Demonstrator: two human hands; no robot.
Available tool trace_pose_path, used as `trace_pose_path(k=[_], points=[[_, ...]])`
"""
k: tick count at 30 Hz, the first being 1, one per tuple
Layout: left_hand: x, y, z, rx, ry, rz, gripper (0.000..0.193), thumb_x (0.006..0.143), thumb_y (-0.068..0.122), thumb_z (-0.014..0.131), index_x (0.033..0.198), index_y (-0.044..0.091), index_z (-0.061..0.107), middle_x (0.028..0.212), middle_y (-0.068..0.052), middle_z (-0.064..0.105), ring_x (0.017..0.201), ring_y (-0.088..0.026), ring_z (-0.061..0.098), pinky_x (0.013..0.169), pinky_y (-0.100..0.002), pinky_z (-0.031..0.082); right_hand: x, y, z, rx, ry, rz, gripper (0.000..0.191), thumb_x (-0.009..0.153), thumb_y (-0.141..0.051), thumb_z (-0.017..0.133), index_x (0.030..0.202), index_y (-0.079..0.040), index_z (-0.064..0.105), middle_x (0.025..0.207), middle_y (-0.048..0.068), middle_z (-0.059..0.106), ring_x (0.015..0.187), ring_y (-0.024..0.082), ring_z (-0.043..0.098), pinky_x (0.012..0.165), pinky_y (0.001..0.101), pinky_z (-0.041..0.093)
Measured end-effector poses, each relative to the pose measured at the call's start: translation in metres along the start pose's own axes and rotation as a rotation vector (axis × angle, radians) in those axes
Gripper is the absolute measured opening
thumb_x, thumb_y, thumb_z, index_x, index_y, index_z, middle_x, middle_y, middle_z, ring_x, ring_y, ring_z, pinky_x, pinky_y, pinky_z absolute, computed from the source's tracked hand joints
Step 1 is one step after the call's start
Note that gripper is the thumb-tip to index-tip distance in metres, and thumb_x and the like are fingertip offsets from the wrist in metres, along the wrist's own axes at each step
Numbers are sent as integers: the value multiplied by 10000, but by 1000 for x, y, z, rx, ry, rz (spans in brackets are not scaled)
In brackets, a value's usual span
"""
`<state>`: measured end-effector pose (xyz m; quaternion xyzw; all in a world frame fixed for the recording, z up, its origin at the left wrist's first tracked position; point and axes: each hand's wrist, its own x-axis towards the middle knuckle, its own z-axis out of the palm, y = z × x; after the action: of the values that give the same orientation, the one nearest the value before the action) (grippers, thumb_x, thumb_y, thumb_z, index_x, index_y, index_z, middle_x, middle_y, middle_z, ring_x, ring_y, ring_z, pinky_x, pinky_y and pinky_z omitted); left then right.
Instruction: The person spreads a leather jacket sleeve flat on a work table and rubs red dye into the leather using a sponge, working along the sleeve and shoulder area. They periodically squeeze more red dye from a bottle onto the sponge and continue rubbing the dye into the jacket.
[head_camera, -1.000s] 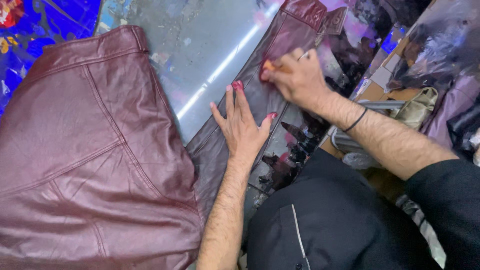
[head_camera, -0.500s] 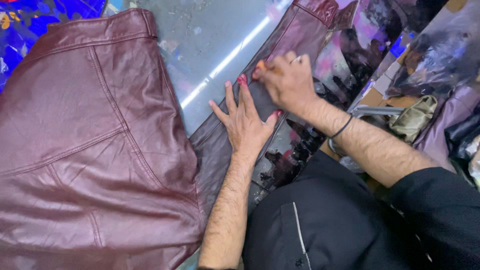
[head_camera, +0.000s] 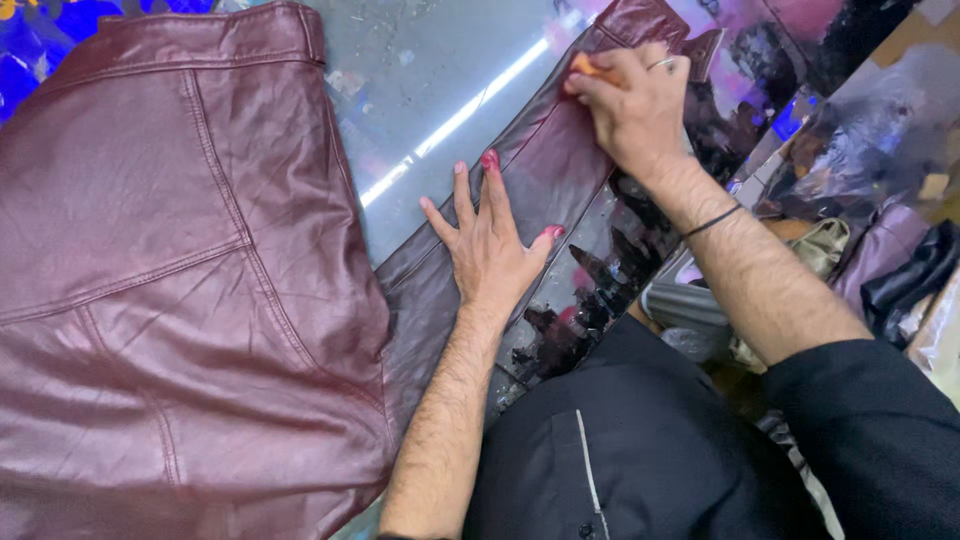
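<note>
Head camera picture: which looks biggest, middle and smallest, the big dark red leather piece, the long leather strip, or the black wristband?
1. Big dark red leather piece, filling the left side.
2. Long leather strip, under both hands.
3. Black wristband, a thin loop on the right hand's wrist.

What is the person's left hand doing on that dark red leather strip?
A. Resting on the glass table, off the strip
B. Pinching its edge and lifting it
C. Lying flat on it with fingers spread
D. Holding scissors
C: the left hand lies palm down with fingers spread on the leather strip, while the right hand presses a small orange thing on the strip farther up.
</note>
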<state>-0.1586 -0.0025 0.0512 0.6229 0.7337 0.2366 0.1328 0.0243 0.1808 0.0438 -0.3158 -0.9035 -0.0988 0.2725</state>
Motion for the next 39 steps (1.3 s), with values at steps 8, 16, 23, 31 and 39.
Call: trace_pose_path(k=[8, 16, 23, 31, 39], points=[[1, -1, 1, 9, 1, 2, 1239, 752, 534, 812, 1583, 12, 57, 1621, -137, 379, 1540, -395, 157, 1164, -771, -32, -1, 20, -7, 109, -99, -142, 202, 990, -72, 709, 1068, -218, 824, 1243, -55, 683, 1173, 230, 574, 1024, 428, 389], [-2, -5, 3, -37, 55, 46, 1195, 772, 500, 821, 1593, 20, 97, 1627, -127, 393, 1550, -390, 166, 1169, -777, -33, 5, 30, -17, 21, -133, -223, 210, 931, -119, 717, 1097, -208, 809, 1236, -34, 701, 1181, 222, 582, 1020, 438, 383], [-20, -12, -3, -1, 32, 2, 1117, 825, 432, 813, 1607, 39, 119, 1588, -88, 453, 1577, -387, 155, 1171, -781, -44, -13, -44, -35, 132, -113, -111, 263, 910, -124, 733, 1160, -185, 784, 1275, 50, 633, 1119, 278, 544, 961, 445, 401], [-23, -16, -7, -14, 48, -42, 1156, 776, 443, 825, 1589, 19, 121, 1640, -73, 390, 1561, -401, 152, 1169, -771, -55, -16, -98, -28, 210, -131, 32, 245, 905, -147, 744, 1145, -189, 773, 1059, 46, 594, 1001, 271, 541, 824, 454, 364], [-21, -17, -7, -4, -2, -63, 1198, 749, 423, 836, 1592, 21, 86, 1649, -72, 354, 1563, -398, 136, 1169, -763, -76, -1, -116, -16, 228, -144, 2, 214, 896, -145, 721, 1106, -153, 763, 1044, 28, 604, 981, 266, 535, 809, 419, 369]])
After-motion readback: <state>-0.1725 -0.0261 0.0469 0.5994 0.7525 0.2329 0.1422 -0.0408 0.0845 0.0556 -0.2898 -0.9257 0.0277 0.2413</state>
